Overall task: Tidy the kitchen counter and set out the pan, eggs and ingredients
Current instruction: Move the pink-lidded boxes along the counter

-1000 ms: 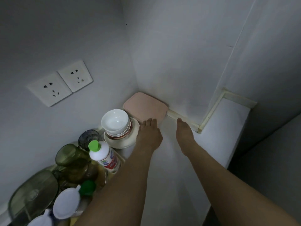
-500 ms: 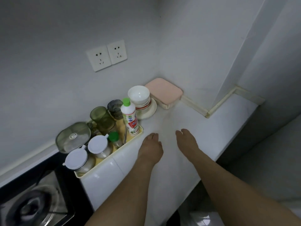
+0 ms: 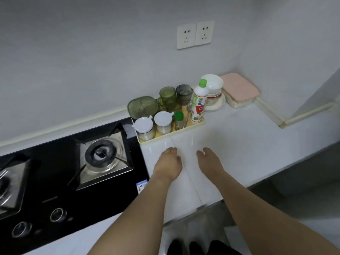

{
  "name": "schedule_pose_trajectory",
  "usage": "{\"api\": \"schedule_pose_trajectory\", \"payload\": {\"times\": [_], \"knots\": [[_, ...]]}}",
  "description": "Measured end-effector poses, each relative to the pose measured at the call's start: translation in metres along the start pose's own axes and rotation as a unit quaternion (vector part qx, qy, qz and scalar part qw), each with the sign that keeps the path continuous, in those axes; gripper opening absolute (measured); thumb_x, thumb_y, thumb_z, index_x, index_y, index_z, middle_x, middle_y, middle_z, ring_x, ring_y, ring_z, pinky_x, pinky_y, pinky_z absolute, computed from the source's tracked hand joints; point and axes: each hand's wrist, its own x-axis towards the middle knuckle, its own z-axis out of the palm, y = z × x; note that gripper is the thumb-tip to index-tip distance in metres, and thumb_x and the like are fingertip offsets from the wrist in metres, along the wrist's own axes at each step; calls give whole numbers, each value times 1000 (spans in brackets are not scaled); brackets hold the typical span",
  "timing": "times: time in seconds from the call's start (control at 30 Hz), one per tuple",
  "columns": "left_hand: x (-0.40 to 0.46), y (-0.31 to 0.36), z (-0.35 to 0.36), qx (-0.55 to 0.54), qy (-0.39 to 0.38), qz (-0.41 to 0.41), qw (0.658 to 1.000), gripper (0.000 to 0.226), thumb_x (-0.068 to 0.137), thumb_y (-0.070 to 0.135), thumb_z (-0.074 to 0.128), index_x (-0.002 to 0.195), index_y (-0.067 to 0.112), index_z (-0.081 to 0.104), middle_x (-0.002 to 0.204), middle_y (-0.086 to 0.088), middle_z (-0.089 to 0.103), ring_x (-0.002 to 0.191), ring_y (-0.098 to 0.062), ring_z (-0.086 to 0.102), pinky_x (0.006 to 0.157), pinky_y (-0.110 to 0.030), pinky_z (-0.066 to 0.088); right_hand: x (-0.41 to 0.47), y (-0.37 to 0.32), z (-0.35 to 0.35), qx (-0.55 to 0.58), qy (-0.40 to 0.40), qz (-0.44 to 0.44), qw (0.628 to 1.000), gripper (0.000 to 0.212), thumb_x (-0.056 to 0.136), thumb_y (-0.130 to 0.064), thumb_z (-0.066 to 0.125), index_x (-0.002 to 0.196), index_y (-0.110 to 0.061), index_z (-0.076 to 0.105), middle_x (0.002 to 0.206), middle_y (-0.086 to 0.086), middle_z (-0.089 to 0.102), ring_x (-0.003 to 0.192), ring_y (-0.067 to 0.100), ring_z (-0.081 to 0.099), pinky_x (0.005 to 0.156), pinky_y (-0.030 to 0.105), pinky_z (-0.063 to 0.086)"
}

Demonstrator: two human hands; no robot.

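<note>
My left hand [image 3: 168, 163] and my right hand [image 3: 208, 162] hover side by side over the white counter [image 3: 248, 144], fingers loosely curled, holding nothing. Just beyond them stands a yellow tray [image 3: 184, 130] with two white-lidded jars [image 3: 144, 127], a small green-capped bottle [image 3: 178, 117], a spoon, green and grey cups [image 3: 167, 95] and a white bottle with a green cap [image 3: 199, 101]. Stacked white bowls [image 3: 213, 87] on a plate sit behind the tray. A pink-lidded box [image 3: 239, 89] lies in the far corner. No pan or eggs are in view.
A black gas hob [image 3: 64, 181] with two burners and knobs fills the left of the counter. Two wall sockets [image 3: 195, 34] sit above the tray. The counter's front edge runs below my forearms, with dark floor to the right.
Both hands have drawn back from the pink box in the corner to the counter in front of the tray. The view has swung left, bringing the hob into sight.
</note>
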Motion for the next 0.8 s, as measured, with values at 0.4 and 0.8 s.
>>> {"api": "schedule_pose_trajectory", "payload": {"times": [0.4, 0.8], "knots": [[-128, -64, -38, -22, 191, -181, 965, 38, 101, 25, 38, 134, 8, 47, 135, -7, 50, 124, -24, 45, 100, -32, 36, -69, -40, 63, -80, -176, -151, 970, 51, 101, -30, 34, 149, -13, 27, 154, 5, 29, 137, 25, 34, 93, 27, 33], [-300, -147, -59, -28, 315, -340, 886, 39, 100, 25, 39, 134, 6, 48, 136, -9, 50, 125, -26, 47, 104, -34, 37, -207, -74, 177, -166, -314, -309, 882, 47, 100, -29, 35, 142, -9, 37, 144, 10, 41, 129, 26, 40, 94, 31, 33]]}}
